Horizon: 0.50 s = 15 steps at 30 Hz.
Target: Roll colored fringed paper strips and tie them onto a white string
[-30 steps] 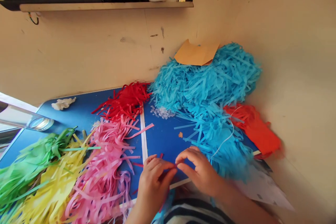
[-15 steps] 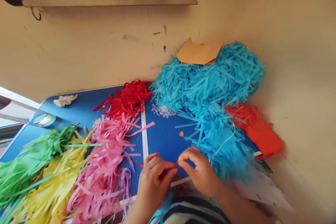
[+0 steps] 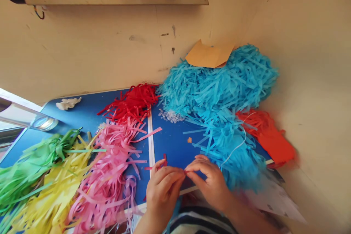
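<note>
Near the front edge of the blue table (image 3: 170, 135), my left hand (image 3: 164, 190) and my right hand (image 3: 207, 177) meet with their fingertips together. Both are closed in a pinch on a thin red paper strip (image 3: 185, 171), of which only a small bit shows between the fingers. Loose red strips (image 3: 165, 159) stick out just beyond my left fingers. A large heap of blue paper fringe (image 3: 222, 87) lies behind and to the right of my hands, with a white string (image 3: 238, 144) across it. Pink paper fringe (image 3: 109, 175) lies left of my left hand.
Yellow fringe (image 3: 55, 190), green fringe (image 3: 41, 168) and a red bundle (image 3: 137, 100) lie on the left. Orange-red paper (image 3: 271, 135) is at the right edge. Clear beads (image 3: 171, 116), a drinking glass (image 3: 41, 121) and brown paper (image 3: 210, 55) are also there. A shelf (image 3: 117, 0) hangs above.
My fingertips have drawn closer together, so less of the red strip shows between them. My left hand has turned slightly inward. The heaps on the table stay as they were.
</note>
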Each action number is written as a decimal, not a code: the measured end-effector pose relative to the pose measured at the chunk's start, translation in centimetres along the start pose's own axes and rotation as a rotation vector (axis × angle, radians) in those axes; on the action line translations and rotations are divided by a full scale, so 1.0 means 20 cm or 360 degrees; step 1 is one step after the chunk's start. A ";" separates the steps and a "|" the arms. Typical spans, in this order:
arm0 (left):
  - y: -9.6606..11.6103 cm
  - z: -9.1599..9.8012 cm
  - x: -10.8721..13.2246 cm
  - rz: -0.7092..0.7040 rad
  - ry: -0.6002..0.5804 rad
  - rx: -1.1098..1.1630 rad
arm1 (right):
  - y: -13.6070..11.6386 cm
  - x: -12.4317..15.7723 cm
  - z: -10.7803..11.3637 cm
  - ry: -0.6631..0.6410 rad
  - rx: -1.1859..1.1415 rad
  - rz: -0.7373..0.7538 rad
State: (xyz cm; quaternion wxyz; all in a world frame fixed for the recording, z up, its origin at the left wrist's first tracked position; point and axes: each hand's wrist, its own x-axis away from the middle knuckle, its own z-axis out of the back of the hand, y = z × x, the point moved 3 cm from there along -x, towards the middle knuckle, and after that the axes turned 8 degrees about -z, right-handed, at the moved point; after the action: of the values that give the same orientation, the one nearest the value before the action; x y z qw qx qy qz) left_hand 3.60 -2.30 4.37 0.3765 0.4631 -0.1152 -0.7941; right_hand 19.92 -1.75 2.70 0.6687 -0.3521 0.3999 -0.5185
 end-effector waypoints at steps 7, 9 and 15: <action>-0.02 -0.02 -0.01 0.0040 -0.0082 0.0037 | -0.01 -0.01 0.01 0.0084 0.0003 0.0141; -0.04 -0.03 0.00 0.0079 -0.0135 0.0026 | -0.02 -0.02 0.01 0.0101 0.0021 0.0181; -0.17 -0.10 0.10 0.0108 -0.0255 -0.0054 | -0.05 -0.02 -0.01 0.0192 0.0083 0.0273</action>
State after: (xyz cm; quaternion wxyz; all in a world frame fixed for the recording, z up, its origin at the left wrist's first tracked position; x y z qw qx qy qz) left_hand 2.95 -1.05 0.15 0.4005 0.3875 -0.1470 -0.8172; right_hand 19.33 -1.59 3.61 0.6944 -0.2673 0.4545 -0.4897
